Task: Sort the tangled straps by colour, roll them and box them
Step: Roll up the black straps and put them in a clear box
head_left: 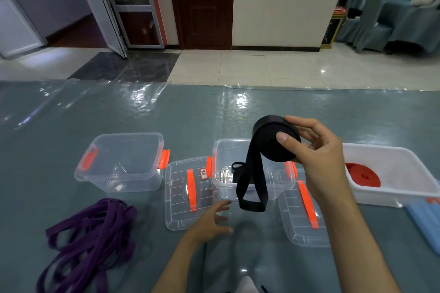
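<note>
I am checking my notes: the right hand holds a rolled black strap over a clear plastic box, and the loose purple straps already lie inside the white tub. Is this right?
Not quite. The head view shows the loose purple straps lying on the table, left of the boxes; the white tub holds a rolled red strap. The right hand does hold the rolled black strap over the clear plastic box.

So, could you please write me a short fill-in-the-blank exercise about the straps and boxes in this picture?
1. The right hand holds a rolled strap whose colour is ____.
2. The loose heap of straps near the left hand is ____.
3. The rolled strap lying in the white tub is ____.
4. The handles on the two clear lids are ____.

Missing words: black; purple; red; orange
</note>
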